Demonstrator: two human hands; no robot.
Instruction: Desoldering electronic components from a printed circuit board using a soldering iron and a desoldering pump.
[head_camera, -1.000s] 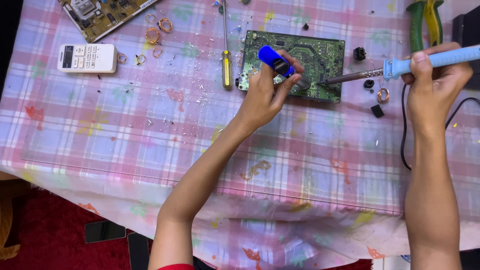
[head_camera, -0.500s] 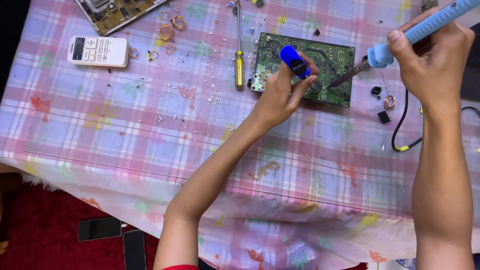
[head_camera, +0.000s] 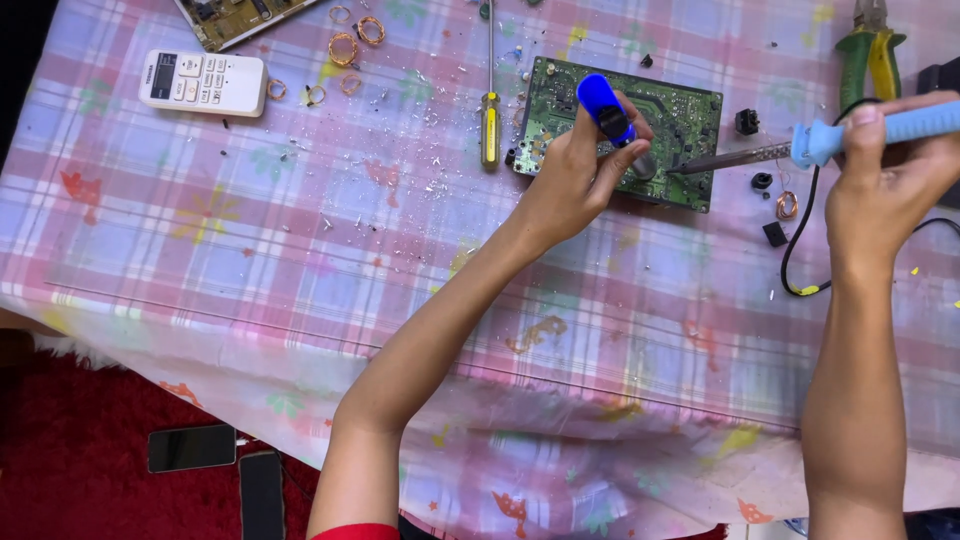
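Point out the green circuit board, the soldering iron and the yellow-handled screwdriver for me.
green circuit board (head_camera: 680, 110): head view, on its bare right part.
soldering iron (head_camera: 815, 143): head view, on its light blue handle collar.
yellow-handled screwdriver (head_camera: 489, 128): head view, on the yellow handle.

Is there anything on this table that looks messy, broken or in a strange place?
Yes. Small pale debris flecks lie scattered over the checked plastic tablecloth, and loose copper wire coils are strewn near the white remote control. Two dark phones lie on the red carpet.

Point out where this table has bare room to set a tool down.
Free: checked tablecloth below the white remote control, left of the left hand. Crowded: around the green circuit board and the right hand with small parts.
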